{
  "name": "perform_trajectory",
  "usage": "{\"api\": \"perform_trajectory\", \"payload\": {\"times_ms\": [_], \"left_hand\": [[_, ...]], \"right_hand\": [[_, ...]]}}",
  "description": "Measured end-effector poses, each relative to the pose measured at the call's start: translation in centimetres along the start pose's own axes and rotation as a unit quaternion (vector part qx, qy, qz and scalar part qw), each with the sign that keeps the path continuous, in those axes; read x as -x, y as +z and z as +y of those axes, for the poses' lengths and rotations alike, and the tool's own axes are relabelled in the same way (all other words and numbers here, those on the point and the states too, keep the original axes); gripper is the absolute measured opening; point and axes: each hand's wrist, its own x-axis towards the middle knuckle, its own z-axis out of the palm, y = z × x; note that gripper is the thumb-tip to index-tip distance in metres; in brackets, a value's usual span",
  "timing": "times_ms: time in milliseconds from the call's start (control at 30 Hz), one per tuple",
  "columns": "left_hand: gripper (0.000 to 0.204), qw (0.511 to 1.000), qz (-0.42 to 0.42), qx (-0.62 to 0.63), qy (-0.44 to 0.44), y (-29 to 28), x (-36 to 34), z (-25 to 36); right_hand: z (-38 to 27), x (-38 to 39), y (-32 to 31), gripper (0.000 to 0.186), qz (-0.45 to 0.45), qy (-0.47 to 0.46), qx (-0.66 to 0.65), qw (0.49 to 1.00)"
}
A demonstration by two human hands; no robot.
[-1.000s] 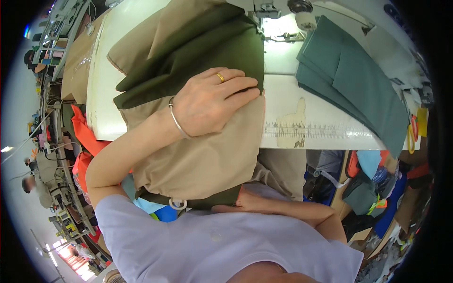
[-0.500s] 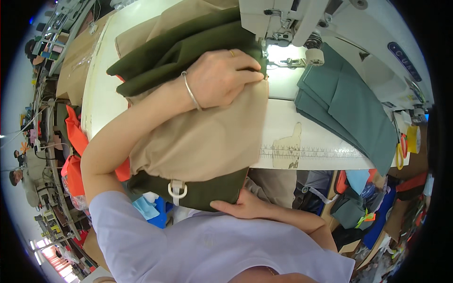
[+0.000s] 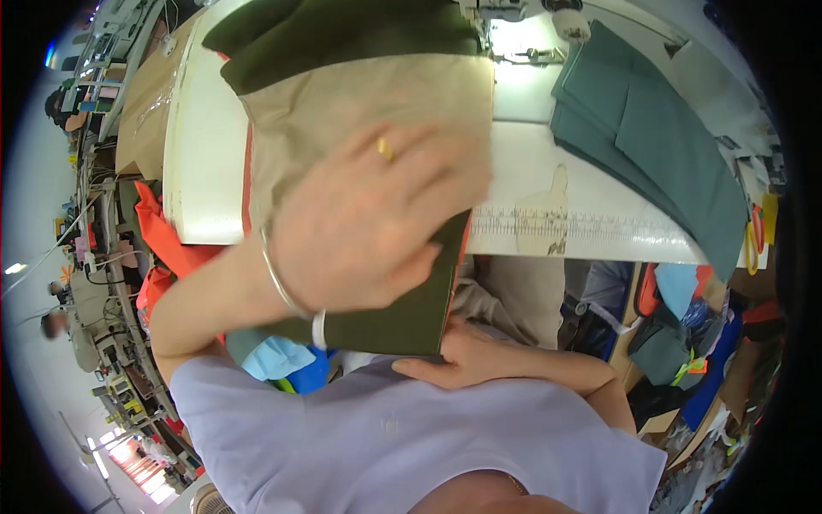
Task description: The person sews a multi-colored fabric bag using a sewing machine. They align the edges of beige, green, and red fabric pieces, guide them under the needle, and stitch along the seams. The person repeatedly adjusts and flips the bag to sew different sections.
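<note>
A sewn cloth piece in tan and dark green, with red at its edges, lies across the sewing table. Its far end reaches the sewing machine, and its near dark green end hangs over the table's front edge. Over the tan part passes my left hand, with a ring and a bangle; motion smears its fingers, so their grip is unclear. At the near right corner of the cloth is my right hand. Its thumb stretches out below the edge, apart from the other fingers, which are partly hidden at the cloth.
Folded grey-green cloth pieces lie right of the machine. A ruler strip runs along the table's front. Scissors with orange and yellow handles are at the far right. Orange cloth hangs at the left; several cloth scraps lie below right.
My left hand has come away from beside the machine's needle area toward me and is blurred. My right thumb has slipped off the dark green cloth. The view has shifted.
</note>
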Motion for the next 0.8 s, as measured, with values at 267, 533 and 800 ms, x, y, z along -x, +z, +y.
{"api": "perform_trajectory", "payload": {"times_ms": [267, 533, 800], "left_hand": [[0.065, 0.971, 0.155, -0.153, -0.098, 2.6, 2.6, -2.4], [0.038, 0.944, 0.227, 0.136, -0.196, 0.5, -1.1, -1.3], [0.043, 0.949, 0.289, -0.124, 0.002, 4.2, -0.4, -2.7]], "right_hand": [[2.4, 2.0, 2.6, 0.044, 0.028, 0.177, -0.264, 0.948], [2.2, 1.5, 2.7, 0.038, 0.046, 0.187, -0.256, 0.947], [2.3, 1.6, 3.4, 0.029, 0.092, 0.079, -0.168, 0.978]]}}
